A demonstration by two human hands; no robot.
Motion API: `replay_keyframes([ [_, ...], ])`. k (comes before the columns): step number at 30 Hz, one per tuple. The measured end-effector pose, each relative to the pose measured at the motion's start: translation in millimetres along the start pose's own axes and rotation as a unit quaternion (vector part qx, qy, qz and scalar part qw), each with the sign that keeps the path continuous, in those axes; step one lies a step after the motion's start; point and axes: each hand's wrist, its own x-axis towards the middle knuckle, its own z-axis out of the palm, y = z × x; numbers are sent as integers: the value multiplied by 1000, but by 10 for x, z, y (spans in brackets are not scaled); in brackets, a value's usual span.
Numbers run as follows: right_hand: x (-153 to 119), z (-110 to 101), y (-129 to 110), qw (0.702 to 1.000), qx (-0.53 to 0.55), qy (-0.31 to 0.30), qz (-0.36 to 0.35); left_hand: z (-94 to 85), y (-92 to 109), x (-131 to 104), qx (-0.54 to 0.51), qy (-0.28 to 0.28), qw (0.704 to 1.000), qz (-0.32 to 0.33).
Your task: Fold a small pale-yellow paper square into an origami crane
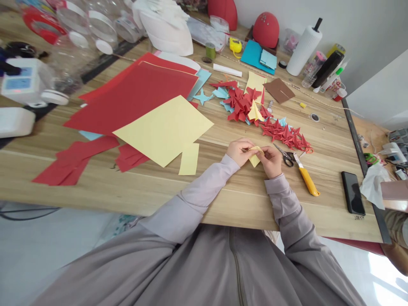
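Apparently mid-fold, both sides gripped

Left hand [239, 151] & right hand [270, 160] are each pinching a small yellow slip [254, 160], one per side, fingertips close tog. Slip is at the near side of the tabletop [223, 202], a bit right of centre, one corner pointing near; can't tell if it touches the wood. Step in hand is prob. a fold, tho the fingers hide any crease. Next move prob. calls for edges lined up & firm thumb pressure, w/o letting the slip skew.

Left of the hands: yellow strip [190, 159], then yellow sheet [165, 129] overlapping red sheet [130, 91]. Far side: pile of red stars [239, 105] w/ blue bits, plus a row of stars [288, 135] a bit nearer & to the right. Just right of right hand: scissors [288, 160] & cutter [308, 180]; phone [353, 193] further right.
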Motion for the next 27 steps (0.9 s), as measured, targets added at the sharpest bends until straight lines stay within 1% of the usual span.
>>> replay_keyframes([
  [4,3,-2,28,1000,-5,-23,13,-8,10,1,-9,-14,1000,-8],
  [7,6,-6,43,999,-15,-37,13,-6,16,-1,-21,-21,1000,-1],
  [11,10,-18,46,998,-18,-55,10,-3,25,-9,-29,-9,999,12],
  [14,12,-28,48,998,-27,-65,7,-2,35,-18,-34,1,999,8],
  [19,17,-26,51,997,-46,-56,13,0,41,-22,-60,10,998,-19],
  [24,40,-24,43,998,1,-37,41,-14,25,4,-127,19,987,-93],
  [27,49,-26,33,998,21,-33,46,-12,-24,20,-152,5,985,-87],
])
